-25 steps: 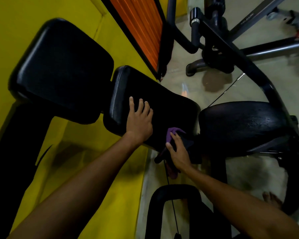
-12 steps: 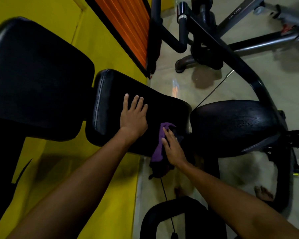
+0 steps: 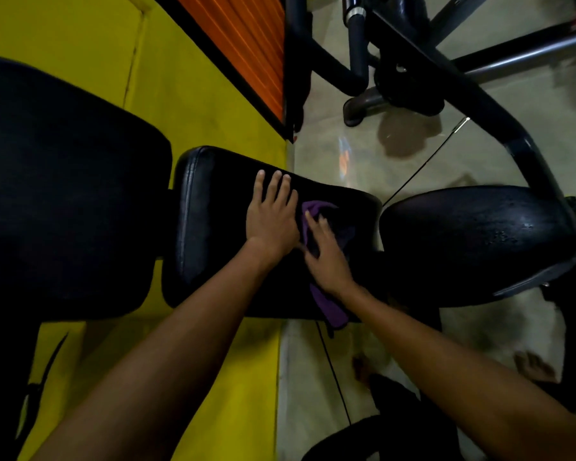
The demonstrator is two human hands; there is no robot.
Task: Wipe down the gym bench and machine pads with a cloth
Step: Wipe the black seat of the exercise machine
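Where the head camera looks down, a long black vinyl-covered middle pad (image 3: 213,227) lies across the centre of the picture, and both hands are on it. The left hand (image 3: 271,221) rests flat on the pad's top, fingers straight and slightly spread, holding nothing. The right hand (image 3: 326,257) lies just beside it, towards the pad's right end, with fingers extended and pressing down on a crumpled purple cloth (image 3: 333,311); nothing is pinched, and the palm and fingers simply cover the fabric. The hand is somewhat blurred.

The cloth sits between that hand and the pad. One bunch shows past the fingertips, towards the pad's far edge and touching the side of the left hand. A longer tail comes out from under the wrist and drapes over the pad's near edge.

Left of the pad is a larger black rectangular back cushion (image 3: 64,194), and right of it a rounded black seat pad (image 3: 473,234), set apart by a narrow gap. Beyond the pad are a yellow painted surface (image 3: 197,94), an orange ribbed panel (image 3: 246,44) and a dark tubular machine frame (image 3: 479,104) on pale glossy floor tiles (image 3: 346,154).
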